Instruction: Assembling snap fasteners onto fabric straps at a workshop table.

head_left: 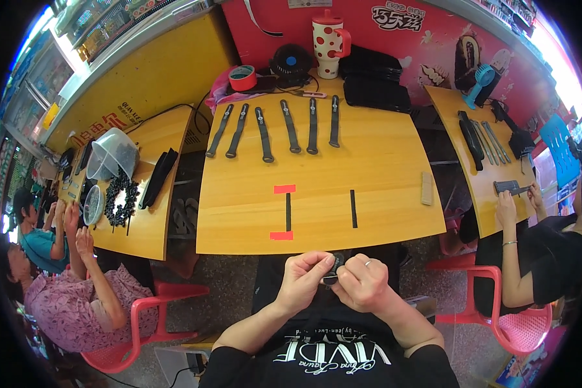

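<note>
Pinches a small black piece (330, 279), mostly hidden by the fingers, in left hand (302, 278) and right hand (365, 283), close together and both clamped on it, just off the near edge of the table (239, 207). Faces two black strips (353, 209) on the near half, the left one with red tapes (284, 189) at its far and near ends, a tan block (426, 188) by the right edge, and six dark straps (290, 127) in a row farther off. Has at the far end, left to right, a tape roll (242, 78), a fan (291, 61), a spotted cup (328, 52) and a black stack (376, 95).
</note>
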Tool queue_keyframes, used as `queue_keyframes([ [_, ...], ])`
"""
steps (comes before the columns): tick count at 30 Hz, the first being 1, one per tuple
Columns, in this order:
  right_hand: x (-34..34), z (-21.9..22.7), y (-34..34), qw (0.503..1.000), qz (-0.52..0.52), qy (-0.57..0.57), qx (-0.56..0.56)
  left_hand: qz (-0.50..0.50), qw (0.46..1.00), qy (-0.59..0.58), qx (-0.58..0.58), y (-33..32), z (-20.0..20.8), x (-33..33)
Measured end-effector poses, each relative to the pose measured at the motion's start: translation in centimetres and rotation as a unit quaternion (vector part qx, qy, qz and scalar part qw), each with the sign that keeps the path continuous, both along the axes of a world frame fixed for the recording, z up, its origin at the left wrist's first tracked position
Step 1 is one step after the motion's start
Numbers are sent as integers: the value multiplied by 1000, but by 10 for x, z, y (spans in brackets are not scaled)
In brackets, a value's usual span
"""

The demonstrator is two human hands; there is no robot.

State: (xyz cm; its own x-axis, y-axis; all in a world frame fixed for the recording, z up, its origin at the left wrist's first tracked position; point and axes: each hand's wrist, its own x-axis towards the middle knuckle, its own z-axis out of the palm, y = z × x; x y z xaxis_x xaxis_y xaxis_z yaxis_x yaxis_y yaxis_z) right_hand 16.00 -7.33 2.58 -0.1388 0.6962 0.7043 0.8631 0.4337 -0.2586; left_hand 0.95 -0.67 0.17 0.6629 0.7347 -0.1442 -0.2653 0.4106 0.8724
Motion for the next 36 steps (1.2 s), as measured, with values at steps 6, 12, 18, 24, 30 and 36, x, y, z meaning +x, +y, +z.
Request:
queue_keyframes([
  [6, 3, 2, -3, 999, 15, -4, 30, -122, 975, -40, -179, 9, 8, -6],
  [12, -2, 12, -9, 983, 105, -91, 116, 17, 991, 23, -129, 14, 24, -2],
  [18, -8, 48, -33, 954, 276, 48, 107, 340, 937, 10, -85, 114, 7, -44],
  [24, 26, 50, -66, 903, 104, 268, 320, 414, 870, -179, -200, 222, -40, -210],
  [30, 102, 66, 23, 881, -169, 431, 93, 302, 931, -161, -129, 172, -18, -197],
  [36, 215, 25, 127, 805, -174, 567, 23, 262, 945, -120, -156, 161, -28, -134],
])
